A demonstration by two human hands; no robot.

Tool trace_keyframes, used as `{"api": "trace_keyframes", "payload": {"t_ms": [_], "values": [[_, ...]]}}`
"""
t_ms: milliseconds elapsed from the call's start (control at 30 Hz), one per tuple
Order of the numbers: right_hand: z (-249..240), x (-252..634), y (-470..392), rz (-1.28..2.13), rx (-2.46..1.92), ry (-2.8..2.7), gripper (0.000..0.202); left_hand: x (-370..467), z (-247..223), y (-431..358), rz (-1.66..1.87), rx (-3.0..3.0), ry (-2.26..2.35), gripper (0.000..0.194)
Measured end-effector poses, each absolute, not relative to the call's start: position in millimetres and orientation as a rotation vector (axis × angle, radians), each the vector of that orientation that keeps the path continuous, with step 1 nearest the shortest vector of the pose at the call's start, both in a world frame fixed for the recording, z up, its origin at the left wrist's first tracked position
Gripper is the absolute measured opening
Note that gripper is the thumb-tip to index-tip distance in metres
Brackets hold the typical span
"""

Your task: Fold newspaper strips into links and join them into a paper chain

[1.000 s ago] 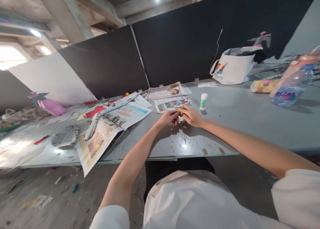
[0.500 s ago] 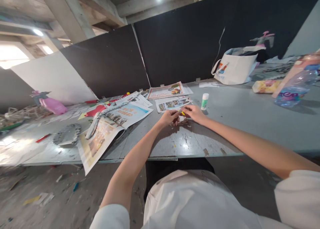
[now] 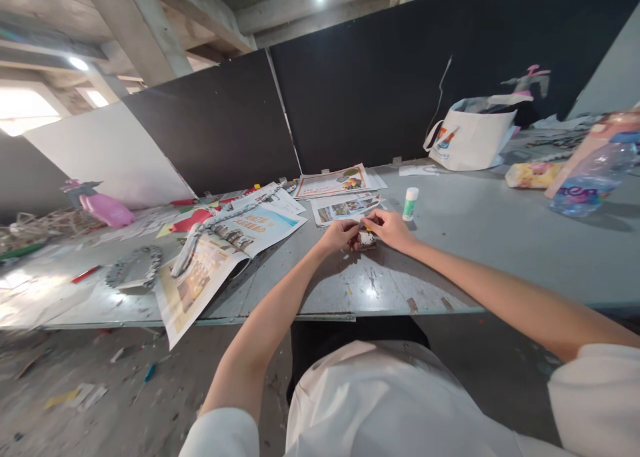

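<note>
Both my hands meet close together over the grey table, a little behind its front edge. The fingers of my left hand [image 3: 344, 234] are closed round a small brown-and-white piece [image 3: 367, 239], mostly hidden and too small to name. My right hand [image 3: 389, 228] pinches beside it, thumb and finger pressed together, and a small yellow piece [image 3: 369, 229] peeks out under those fingertips. A glue stick [image 3: 410, 204] with a white cap and green label stands upright just behind my right hand. Beyond my left hand lie printed sheets [image 3: 345, 208].
At the left, an open magazine [image 3: 200, 270] hangs over the table edge, with a grey twisted strand [image 3: 186, 250] across it. Further left are a ring of grey pieces [image 3: 134, 268], a red pen [image 3: 85, 274] and a pink spray bottle [image 3: 107, 209]. At right stand a white bag [image 3: 473, 137] and a plastic bottle [image 3: 590, 184].
Less of the yellow piece shows between my fingertips, and the brown-and-white piece has turned slightly. My hands stay in almost the same place.
</note>
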State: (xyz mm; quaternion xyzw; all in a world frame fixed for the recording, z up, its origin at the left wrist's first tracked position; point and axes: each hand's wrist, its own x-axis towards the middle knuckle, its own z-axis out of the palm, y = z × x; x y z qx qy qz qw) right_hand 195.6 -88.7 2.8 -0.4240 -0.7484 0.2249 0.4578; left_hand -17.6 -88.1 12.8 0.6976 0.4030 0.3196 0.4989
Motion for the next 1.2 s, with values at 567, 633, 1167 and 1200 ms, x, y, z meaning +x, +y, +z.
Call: {"api": "trace_keyframes", "payload": {"t_ms": [567, 633, 1167, 1200], "values": [[-4, 197, -85, 0.494, -0.789, -1.994, 0.046, -18, 15, -88, 0.937, 1.605, 1.053, 0.030], [-5, 198, -84, 0.433, -0.723, -2.022, 0.045, -18, 16, -89, 0.940, 1.604, 1.045, 0.031], [-4, 196, -88, 0.498, -0.796, -2.048, 0.056, -18, 18, -87, 1.025, 1.610, 1.060, 0.037], [-3, 196, -88, 0.512, -0.818, -2.022, 0.056, -18, 18, -88, 1.030, 1.602, 1.060, 0.038]]}}
